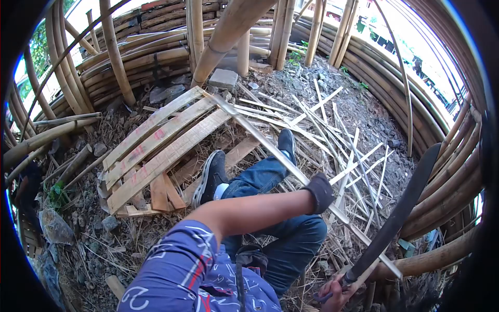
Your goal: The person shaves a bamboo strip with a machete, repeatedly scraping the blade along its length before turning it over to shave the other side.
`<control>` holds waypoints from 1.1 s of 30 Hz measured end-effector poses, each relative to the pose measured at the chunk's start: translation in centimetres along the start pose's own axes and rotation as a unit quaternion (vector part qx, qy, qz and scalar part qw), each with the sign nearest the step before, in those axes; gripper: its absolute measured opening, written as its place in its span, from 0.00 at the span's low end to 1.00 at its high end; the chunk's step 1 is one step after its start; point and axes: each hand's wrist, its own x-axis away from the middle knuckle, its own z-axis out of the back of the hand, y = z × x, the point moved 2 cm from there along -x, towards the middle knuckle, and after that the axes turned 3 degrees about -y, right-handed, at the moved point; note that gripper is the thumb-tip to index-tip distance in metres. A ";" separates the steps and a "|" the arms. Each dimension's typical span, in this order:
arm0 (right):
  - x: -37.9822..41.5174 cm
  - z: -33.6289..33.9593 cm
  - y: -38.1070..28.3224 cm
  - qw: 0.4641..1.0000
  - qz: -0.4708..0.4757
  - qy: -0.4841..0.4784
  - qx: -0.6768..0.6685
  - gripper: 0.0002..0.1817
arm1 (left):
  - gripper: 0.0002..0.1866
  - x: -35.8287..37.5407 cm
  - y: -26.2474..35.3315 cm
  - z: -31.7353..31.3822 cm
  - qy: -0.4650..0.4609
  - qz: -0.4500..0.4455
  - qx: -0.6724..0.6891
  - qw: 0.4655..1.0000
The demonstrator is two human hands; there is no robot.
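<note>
My left hand (pixel 320 193), in a dark glove, is closed round a long split bamboo strip (pixel 270 141). The strip runs from the wooden pallet's top corner down to the lower right. At the lower right, my bare right hand (pixel 334 295) grips the handle of a machete (pixel 397 214). Its long dark blade points up and to the right and crosses over the strip near its lower end. The slatted wooden pallet (pixel 166 145) lies beside my left shoe (pixel 210 174).
Thin split strips (pixel 332 130) lie scattered on the ground ahead. Stacked bamboo poles (pixel 384 83) curve round the right side and back. A thick bamboo pole (pixel 228 36) slants overhead by a grey block (pixel 223 78). A plastic bag (pixel 56 226) lies at the left.
</note>
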 end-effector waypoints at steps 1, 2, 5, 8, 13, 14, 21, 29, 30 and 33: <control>0.2 0.1 -0.5 1.000 0.001 -0.003 0.021 0.07 | 0.08 -0.9 0.6 -0.5 0.010 -0.019 -0.023 1.000; 0.3 0.2 -0.7 0.999 0.000 -0.002 0.040 0.07 | 0.08 -1.8 1.2 -1.3 0.030 -0.025 -0.041 0.998; 0.6 0.8 -1.2 0.996 -0.001 0.009 0.090 0.07 | 0.09 -4.0 2.0 -3.0 0.068 -0.024 -0.133 0.989; 1.2 1.3 -1.5 0.992 -0.016 0.003 0.122 0.08 | 0.11 -7.0 -0.2 -3.8 0.119 0.096 -0.156 0.976; 2.0 1.7 -0.8 0.982 -0.074 -0.052 0.167 0.10 | 0.04 -6.7 -7.8 -0.7 0.253 0.122 -0.090 0.955; 2.0 1.8 -0.6 0.978 -0.085 -0.068 0.177 0.10 | 0.03 -6.0 -9.0 0.0 0.313 0.114 -0.099 0.938; 0.8 -0.6 -0.5 0.978 0.082 -0.081 0.171 0.19 | 0.04 -3.5 -17.9 6.3 0.439 -0.076 -0.212 0.870; 0.2 -1.0 2.4 0.982 -0.153 -0.093 0.054 0.09 | 0.19 -3.8 -21.4 11.2 0.339 -0.258 0.202 0.882; 0.3 -0.8 2.9 0.983 -0.133 -0.103 0.076 0.08 | 0.19 -3.7 -21.4 11.9 0.371 -0.264 0.183 0.872; 0.0 -1.9 1.6 0.977 -0.173 -0.085 0.095 0.05 | 0.26 -2.2 -20.1 17.0 0.447 -0.228 0.080 0.861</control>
